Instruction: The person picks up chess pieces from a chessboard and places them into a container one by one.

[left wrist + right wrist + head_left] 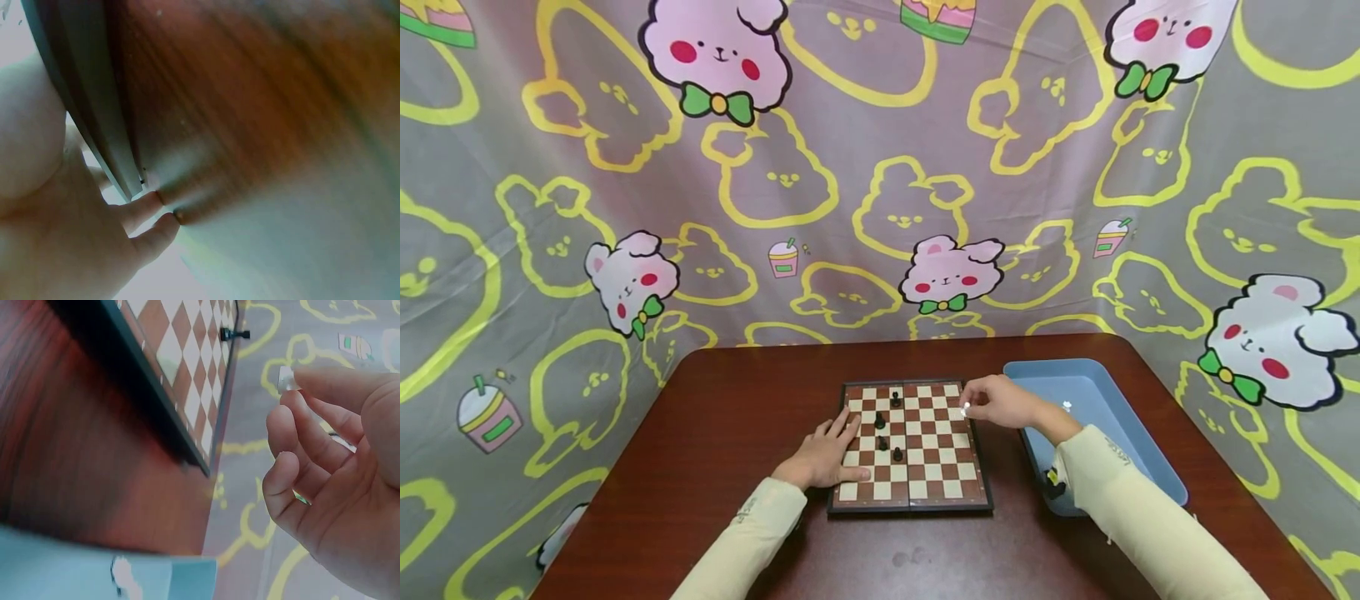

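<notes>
A brown-and-cream chessboard (946, 468) with a black frame lies on the table. Across its left edge rests my left hand (822, 456), fingers spread and thumb on the near-left squares. In the left wrist view two fingertips (167, 226) touch the wood beside the board's black side. My right hand (1003, 402) pinches a small white chess piece (285, 380) between thumb and index finger, by the board's right edge toward the far corner. Several black chess pieces (880, 421) stand on the left half of the board.
To the right of the board sits a blue tray (1138, 429), partly under my right forearm. Inside it lies another white chess piece (1067, 406). A patterned cloth (850, 208) hangs behind the dark wooden table (752, 392) and at both sides.
</notes>
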Tool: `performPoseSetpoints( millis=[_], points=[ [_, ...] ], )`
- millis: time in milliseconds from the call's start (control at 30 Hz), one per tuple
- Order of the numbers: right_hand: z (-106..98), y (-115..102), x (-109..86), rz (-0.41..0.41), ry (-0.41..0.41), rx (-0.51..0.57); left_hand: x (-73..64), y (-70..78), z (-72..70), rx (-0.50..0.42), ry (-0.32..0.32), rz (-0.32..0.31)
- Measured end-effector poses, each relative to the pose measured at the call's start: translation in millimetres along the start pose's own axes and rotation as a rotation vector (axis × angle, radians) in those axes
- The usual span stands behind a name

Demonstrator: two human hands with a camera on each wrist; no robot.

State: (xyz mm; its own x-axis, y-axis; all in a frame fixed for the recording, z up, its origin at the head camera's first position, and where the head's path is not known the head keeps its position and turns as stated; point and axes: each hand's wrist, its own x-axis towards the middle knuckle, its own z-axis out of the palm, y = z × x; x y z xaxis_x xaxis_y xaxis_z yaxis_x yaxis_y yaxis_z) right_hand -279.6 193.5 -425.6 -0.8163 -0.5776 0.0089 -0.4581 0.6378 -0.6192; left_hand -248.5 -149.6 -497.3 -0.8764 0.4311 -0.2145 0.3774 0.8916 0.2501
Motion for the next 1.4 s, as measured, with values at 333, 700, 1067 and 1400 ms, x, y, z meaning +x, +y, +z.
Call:
performPoseSetpoints(
  millis=[333,700,1067,1400],
  points=[
    [-22,18,-21.9,0.030,0.034,0.022,-0.3,-0.7,1.3,-0.005,0.001,-0.004],
    [-39,40,-47.2,0.070,0.059,0.000,-0.8,-1.0,0.7,-0.003,0.010,0.008],
    [-51,60,-67.2,0.128,0.050,-0.014,-1.4,-0.8,0.1,0.008,0.009,0.000],
    [-54,74,-79.4,0.134,0.054,-0.016,0.3,-4.6,3.9,0.006,0.018,0.015]
  ],
)
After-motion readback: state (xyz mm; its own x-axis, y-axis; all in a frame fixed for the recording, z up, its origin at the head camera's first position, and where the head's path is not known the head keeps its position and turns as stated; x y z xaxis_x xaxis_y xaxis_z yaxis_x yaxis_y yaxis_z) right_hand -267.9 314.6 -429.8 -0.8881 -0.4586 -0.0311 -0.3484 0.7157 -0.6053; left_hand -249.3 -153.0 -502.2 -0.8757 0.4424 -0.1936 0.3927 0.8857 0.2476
